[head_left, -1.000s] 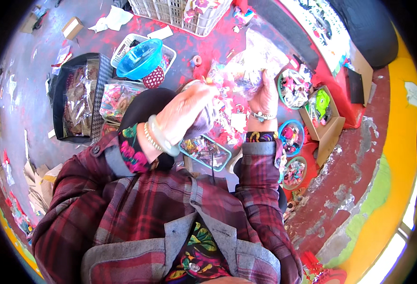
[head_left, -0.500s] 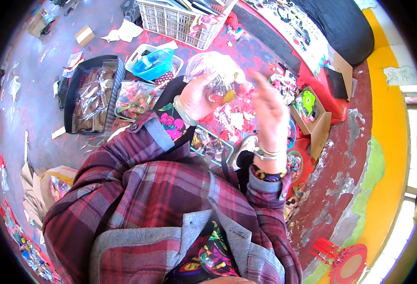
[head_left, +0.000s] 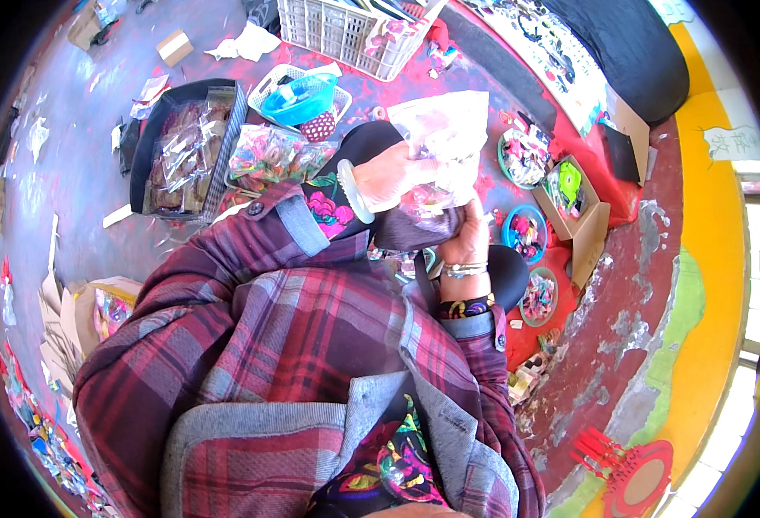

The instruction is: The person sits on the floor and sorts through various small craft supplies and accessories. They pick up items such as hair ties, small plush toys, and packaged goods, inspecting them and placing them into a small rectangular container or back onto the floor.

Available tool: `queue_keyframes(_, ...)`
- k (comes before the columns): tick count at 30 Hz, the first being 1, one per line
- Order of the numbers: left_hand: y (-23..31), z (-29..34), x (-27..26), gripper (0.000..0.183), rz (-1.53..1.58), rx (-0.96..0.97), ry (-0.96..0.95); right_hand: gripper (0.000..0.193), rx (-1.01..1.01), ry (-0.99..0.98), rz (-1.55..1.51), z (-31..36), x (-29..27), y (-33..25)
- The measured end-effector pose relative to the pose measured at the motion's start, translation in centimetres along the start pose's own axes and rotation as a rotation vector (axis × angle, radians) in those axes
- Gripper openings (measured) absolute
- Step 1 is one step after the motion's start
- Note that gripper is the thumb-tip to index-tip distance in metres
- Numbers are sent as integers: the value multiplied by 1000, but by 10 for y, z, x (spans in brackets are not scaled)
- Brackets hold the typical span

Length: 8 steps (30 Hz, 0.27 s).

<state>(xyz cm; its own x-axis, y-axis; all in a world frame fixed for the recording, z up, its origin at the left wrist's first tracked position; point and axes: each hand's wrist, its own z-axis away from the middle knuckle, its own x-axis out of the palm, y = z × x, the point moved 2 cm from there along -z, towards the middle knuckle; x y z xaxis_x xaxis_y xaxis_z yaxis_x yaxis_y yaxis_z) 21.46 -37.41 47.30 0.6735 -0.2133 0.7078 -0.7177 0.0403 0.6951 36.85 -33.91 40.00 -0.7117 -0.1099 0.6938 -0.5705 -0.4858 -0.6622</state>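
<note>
A clear, shiny plastic bag (head_left: pixel 453 116) with small colourful pieces in its lower part stands up between my hands, over my lap. My left hand (head_left: pixel 388 177) grips its left side, fingers closed on the plastic. My right hand (head_left: pixel 469 235) is curled below the bag's right side, around the edge of a dark purplish rounded bundle (head_left: pixel 419 229). Some of its fingers are hidden behind the bundle and the bag. What the bundle is made of cannot be made out. Partly covered beneath it is a tray (head_left: pixel 404 259) of small packed items.
To the left are a dark box (head_left: pixel 143 186) of packets, a blue basin (head_left: pixel 321 93) and bagged colourful pieces (head_left: pixel 268 155). A white crate (head_left: pixel 319 39) stands ahead. On the right are a blue bowl (head_left: pixel 525 233), a green-rimmed bowl (head_left: pixel 522 158) and a cardboard box (head_left: pixel 589 237).
The bag has risen upright and moved slightly right. My right hand, earlier apart with fingers spread, has come down and in beneath the bag. The dark bundle now shows there.
</note>
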Motion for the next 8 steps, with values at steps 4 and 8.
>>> queue_keyframes(4,-24,20,-30,44,-113,-86,-174,28,-218,157,257,9,-15,-43)
queue_keyframes(8,-33,42,-38,55,-320,-86,-220,29,-271,-84,211,11,-37,-72)
